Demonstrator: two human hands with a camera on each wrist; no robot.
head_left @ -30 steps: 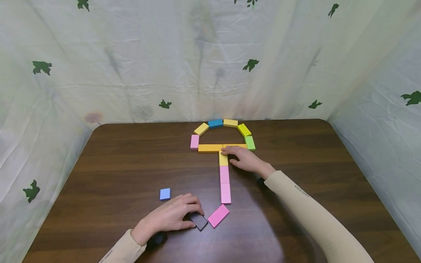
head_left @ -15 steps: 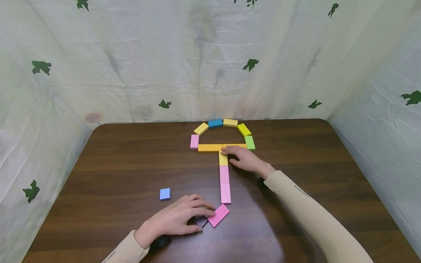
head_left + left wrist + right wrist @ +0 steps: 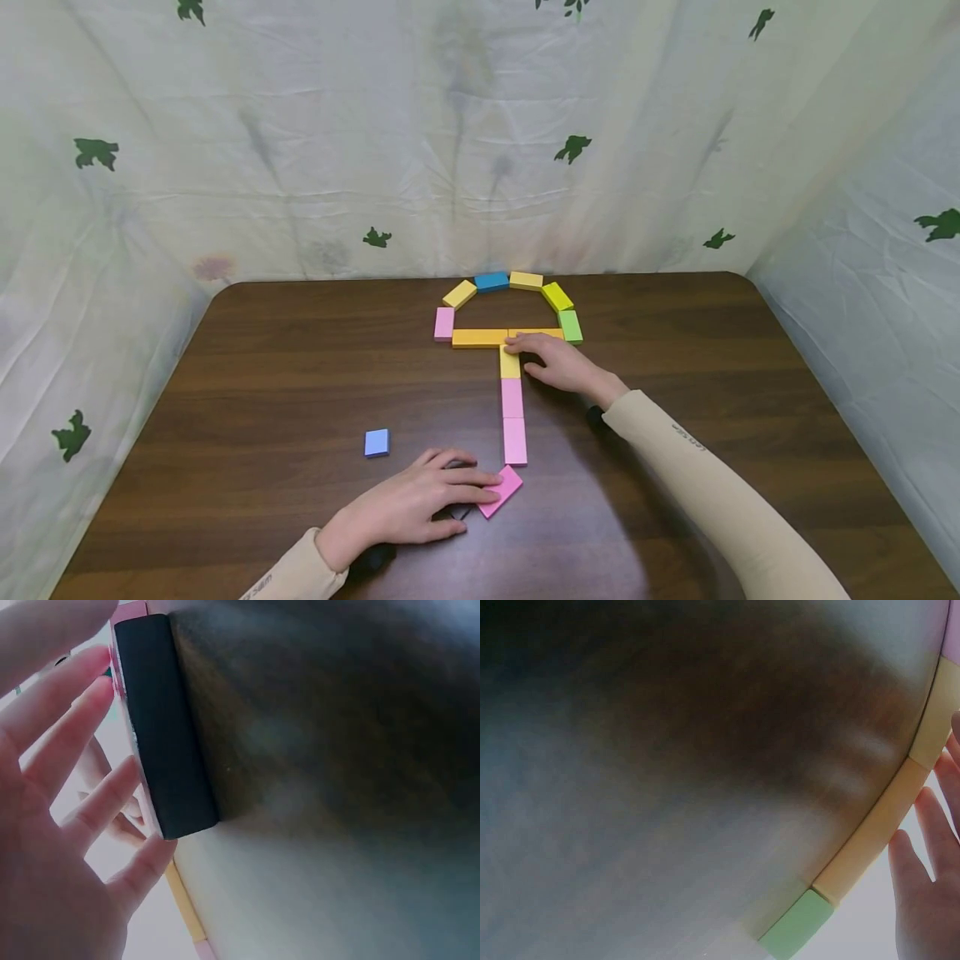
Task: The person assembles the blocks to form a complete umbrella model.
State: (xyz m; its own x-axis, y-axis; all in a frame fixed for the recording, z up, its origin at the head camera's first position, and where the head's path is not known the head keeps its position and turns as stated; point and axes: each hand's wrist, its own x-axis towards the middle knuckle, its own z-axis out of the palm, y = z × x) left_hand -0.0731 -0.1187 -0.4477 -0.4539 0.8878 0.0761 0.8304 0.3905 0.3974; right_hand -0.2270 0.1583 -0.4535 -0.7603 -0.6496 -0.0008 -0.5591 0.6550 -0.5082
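Note:
In the head view my left hand [image 3: 416,504] lies with spread, straightish fingers over a black block [image 3: 161,727], mostly hidden from the head camera. Its fingertips touch that block's top and a slanted bright pink block [image 3: 510,485] beside it. My right hand [image 3: 558,364] rests at the top of a column, fingertips on or near the joint of a yellow block [image 3: 509,364] and the right-hand orange block [image 3: 551,332]. Below the yellow block come a light pink block [image 3: 512,398] and another pink block [image 3: 514,442]. The left-hand orange block [image 3: 480,338] completes the bar.
Above the bar, an arch runs through a pink block [image 3: 444,324], a blue block [image 3: 492,282], a lime-yellow block [image 3: 557,296] and a green block [image 3: 570,326]. A small blue block [image 3: 377,443] lies alone on the wooden table [image 3: 285,383]. A pale curtain [image 3: 420,167] hangs behind.
My left hand has released its grip on the black block's sides and slid rightward, spreading its fingers over the black and pink blocks. The right hand has stayed still.

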